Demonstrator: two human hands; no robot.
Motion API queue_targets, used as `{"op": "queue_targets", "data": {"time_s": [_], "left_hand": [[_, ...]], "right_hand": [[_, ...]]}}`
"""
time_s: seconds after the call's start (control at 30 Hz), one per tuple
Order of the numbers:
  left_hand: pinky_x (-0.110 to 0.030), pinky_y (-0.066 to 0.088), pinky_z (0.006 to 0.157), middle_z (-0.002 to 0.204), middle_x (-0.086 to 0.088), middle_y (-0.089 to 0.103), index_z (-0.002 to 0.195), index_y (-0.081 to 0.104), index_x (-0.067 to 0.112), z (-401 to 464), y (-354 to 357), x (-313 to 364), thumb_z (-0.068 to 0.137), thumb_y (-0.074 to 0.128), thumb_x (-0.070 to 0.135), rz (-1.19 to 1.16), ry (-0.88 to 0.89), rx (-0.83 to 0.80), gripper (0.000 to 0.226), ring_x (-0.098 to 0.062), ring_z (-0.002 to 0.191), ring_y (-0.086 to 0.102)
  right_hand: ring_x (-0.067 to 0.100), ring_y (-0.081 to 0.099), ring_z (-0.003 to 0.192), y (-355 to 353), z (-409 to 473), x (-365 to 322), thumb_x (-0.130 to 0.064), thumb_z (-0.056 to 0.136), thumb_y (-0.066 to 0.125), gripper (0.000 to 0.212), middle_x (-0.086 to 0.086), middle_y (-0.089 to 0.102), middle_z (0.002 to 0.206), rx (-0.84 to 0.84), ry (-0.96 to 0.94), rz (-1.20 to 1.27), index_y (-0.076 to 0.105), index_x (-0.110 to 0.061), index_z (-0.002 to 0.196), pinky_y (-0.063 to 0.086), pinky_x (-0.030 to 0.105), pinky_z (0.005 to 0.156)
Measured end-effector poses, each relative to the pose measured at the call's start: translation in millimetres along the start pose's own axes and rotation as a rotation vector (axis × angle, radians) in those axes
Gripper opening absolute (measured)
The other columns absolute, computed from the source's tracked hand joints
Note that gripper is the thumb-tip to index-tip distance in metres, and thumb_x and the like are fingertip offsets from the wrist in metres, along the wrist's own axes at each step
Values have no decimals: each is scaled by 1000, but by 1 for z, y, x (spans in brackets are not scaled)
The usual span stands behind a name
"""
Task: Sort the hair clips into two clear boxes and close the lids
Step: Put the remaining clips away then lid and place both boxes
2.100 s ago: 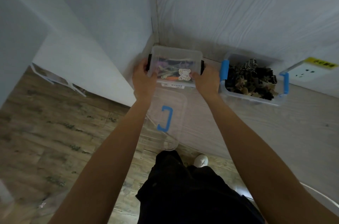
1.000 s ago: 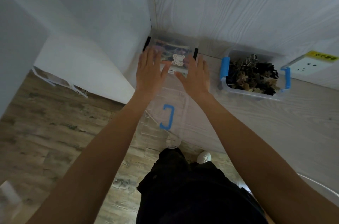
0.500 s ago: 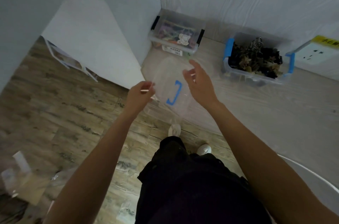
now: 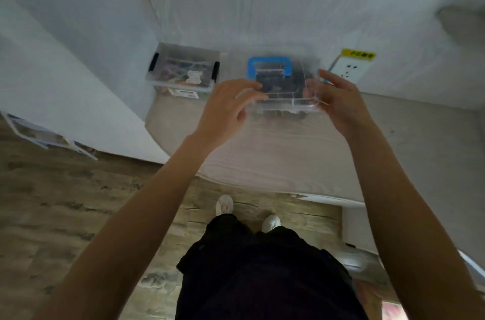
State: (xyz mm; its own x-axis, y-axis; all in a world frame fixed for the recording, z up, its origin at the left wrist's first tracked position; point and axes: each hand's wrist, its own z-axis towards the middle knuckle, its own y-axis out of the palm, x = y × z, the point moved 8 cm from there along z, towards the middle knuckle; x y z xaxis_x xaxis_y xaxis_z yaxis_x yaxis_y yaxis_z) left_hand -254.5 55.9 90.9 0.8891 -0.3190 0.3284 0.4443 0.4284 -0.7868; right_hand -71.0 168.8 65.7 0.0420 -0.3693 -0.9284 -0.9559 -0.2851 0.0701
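Right now I am holding the clear plastic lid with the blue handle (image 4: 270,68) over the second clear box of dark hair clips (image 4: 282,107), which is sitting on the pale wood-grain table (image 4: 275,154) against the wall. My left hand (image 4: 225,107) is pinching the lid's left edge, fingers (image 4: 249,95) curled onto its top; my right hand (image 4: 341,99) is gripping its right edge, thumb toward me. Both hands are equally near, one at each short end, so the lid's long axis is running left to right between them, and I judge it matches the box beneath. The box is lying straight below the lid; blur is hiding whether the two are touching yet. I judge the coming move is a straight press down. To the left of this box, in the corner, the other clear box with black latches (image 4: 183,69) is sitting with its lid on.
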Motion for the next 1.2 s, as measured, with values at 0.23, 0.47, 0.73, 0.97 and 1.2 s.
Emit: {"op": "queue_targets", "data": {"time_s": [0.23,0.47,0.73,0.97,1.2], "left_hand": [[-21,25,107,146,-10,35,139,36,18,23,77,-26,84,61,13,-168,-366,-184,61,-23,135,32],[-36,46,90,121,-8,62,122,56,11,10,69,-57,95,43,22,-12,-431,-124,32,-25,108,59],[-18,43,80,98,1,61,111,59,7,14,69,-72,93,53,33,-288,-761,-69,33,-13,90,59],[-28,50,82,100,-6,62,109,59,6,12,78,-77,90,57,32,-267,-836,-61,32,-17,85,60],[-39,56,77,82,-8,67,96,62,5,4,91,-93,90,56,34,-319,-946,-120,30,-23,74,66]], "right_hand": [[11,68,64,-78,15,28,12,82,43,57,6,64,97,255,76,86,37,-3,136,50,19,54],[10,68,65,-85,28,32,6,87,47,53,4,65,97,228,77,26,36,-5,137,54,23,59],[23,66,85,-44,45,24,-5,92,47,43,10,66,109,143,-7,-295,44,-10,134,54,38,86],[24,55,115,-55,55,20,-24,94,49,40,13,58,129,156,-63,-807,50,-8,131,34,21,90],[28,65,95,-52,69,20,-34,94,49,41,12,66,114,193,-123,-912,51,-13,129,49,32,88]]}}
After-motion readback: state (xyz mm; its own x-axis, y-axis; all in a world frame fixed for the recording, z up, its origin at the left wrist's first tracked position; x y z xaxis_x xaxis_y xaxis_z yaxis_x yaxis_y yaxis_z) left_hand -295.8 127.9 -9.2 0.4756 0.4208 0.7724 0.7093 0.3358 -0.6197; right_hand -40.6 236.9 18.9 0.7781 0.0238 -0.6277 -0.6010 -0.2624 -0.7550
